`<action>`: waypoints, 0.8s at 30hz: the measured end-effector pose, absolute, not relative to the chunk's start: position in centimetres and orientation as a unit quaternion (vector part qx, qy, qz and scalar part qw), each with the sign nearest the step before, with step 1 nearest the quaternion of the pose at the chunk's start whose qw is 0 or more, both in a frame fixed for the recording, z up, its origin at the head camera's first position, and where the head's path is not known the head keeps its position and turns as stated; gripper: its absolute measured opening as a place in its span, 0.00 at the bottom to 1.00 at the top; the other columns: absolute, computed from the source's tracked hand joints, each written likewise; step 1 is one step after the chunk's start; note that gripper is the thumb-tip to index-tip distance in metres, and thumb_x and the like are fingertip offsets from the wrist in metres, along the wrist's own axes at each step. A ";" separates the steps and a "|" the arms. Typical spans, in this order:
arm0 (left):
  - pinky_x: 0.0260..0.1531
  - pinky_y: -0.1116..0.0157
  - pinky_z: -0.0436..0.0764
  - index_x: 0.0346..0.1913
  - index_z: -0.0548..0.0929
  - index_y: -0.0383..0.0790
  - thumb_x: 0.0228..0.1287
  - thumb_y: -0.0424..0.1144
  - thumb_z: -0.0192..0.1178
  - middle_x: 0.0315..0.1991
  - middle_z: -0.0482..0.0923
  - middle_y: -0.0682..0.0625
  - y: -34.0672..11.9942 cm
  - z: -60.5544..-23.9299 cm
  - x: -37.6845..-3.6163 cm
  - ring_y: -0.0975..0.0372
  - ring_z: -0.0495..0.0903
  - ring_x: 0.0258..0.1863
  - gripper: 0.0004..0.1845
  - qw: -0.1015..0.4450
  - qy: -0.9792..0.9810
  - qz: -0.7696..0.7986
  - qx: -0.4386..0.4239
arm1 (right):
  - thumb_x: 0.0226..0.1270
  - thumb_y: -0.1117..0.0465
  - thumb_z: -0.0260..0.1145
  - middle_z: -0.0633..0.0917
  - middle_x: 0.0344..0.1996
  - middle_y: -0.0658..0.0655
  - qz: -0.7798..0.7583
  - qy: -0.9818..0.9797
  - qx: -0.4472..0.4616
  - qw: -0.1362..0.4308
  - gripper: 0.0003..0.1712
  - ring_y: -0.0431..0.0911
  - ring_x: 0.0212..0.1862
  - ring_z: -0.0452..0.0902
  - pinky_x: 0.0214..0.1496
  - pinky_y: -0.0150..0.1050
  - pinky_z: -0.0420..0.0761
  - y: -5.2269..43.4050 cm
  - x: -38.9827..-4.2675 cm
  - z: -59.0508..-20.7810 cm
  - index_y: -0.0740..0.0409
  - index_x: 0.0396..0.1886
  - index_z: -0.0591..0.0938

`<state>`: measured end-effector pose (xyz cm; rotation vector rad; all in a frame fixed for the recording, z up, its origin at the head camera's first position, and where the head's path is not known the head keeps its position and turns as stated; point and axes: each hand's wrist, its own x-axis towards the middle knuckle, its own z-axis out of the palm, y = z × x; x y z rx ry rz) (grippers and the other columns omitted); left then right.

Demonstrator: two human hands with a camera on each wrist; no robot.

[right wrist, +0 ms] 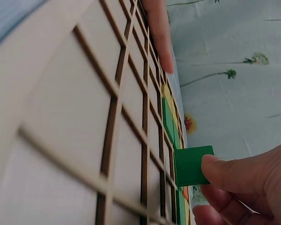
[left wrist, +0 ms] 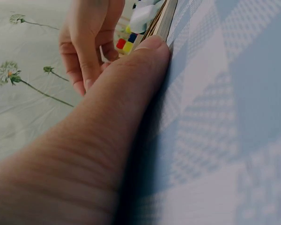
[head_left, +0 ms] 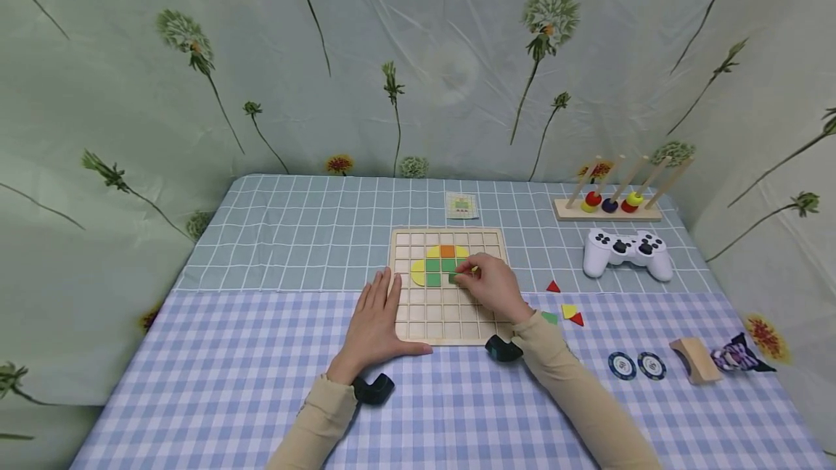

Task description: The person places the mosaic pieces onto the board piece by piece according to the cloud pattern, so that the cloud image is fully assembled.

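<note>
A wooden grid board [head_left: 418,315] lies on the table, with yellow curved pieces [head_left: 418,273], an orange square [head_left: 447,251] and several green squares [head_left: 433,279] set in its cells. Between thumb and fingers, my right hand [head_left: 493,286] pinches another green square [right wrist: 192,166]. That piece stands tilted on edge at the grid in the right wrist view. My left hand [head_left: 375,318] rests with straight fingers along the board's left edge, its thumb [left wrist: 131,70] stretched along the front edge. Part of the board's right side is hidden by the right hand and forearm.
Right of the board lie red triangles [head_left: 553,286], a yellow piece [head_left: 569,310] and a green piece [head_left: 549,318]. Farther right are a white game controller [head_left: 627,256], a peg stand [head_left: 607,214], two chips [head_left: 622,365], and a wooden arch block [head_left: 702,363]. A pattern card [head_left: 461,212] lies behind the board.
</note>
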<state>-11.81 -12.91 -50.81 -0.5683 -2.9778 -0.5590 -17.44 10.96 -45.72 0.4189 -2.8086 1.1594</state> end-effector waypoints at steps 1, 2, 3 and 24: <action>0.69 0.53 0.40 0.74 0.46 0.33 0.34 0.79 0.60 0.74 0.39 0.38 -12.9 -50.8 -11.8 0.51 0.35 0.73 0.71 0.029 -0.966 -0.181 -0.184 | 0.55 0.61 0.73 0.81 0.27 0.50 0.376 -0.916 0.139 0.036 0.05 0.42 0.24 0.69 0.26 0.37 0.70 10.7 -17.5 -45.7 0.56 0.30 0.86; 0.69 0.53 0.40 0.74 0.46 0.33 0.34 0.79 0.60 0.74 0.39 0.38 -12.9 -50.8 -11.8 0.51 0.35 0.73 0.71 0.029 -0.966 -0.180 -0.185 | 0.56 0.62 0.73 0.81 0.28 0.50 0.373 -0.916 0.143 0.036 0.05 0.42 0.24 0.69 0.26 0.37 0.69 10.6 -17.6 -45.8 0.56 0.31 0.86; 0.69 0.53 0.40 0.74 0.46 0.33 0.34 0.79 0.60 0.74 0.39 0.38 -12.9 -50.8 -11.8 0.51 0.35 0.73 0.71 0.030 -0.966 -0.180 -0.186 | 0.55 0.62 0.73 0.81 0.28 0.50 0.373 -0.916 0.145 0.034 0.04 0.42 0.24 0.69 0.26 0.37 0.70 10.4 -17.6 -45.9 0.57 0.31 0.86; 0.69 0.53 0.42 0.74 0.46 0.33 0.35 0.79 0.60 0.74 0.39 0.37 -12.9 -50.7 -11.8 0.50 0.37 0.73 0.71 0.035 -0.966 -0.175 -0.188 | 0.56 0.61 0.72 0.84 0.27 0.48 0.333 -0.931 0.144 0.028 0.03 0.42 0.29 0.76 0.33 0.40 0.75 9.9 -18.5 -46.2 0.54 0.26 0.87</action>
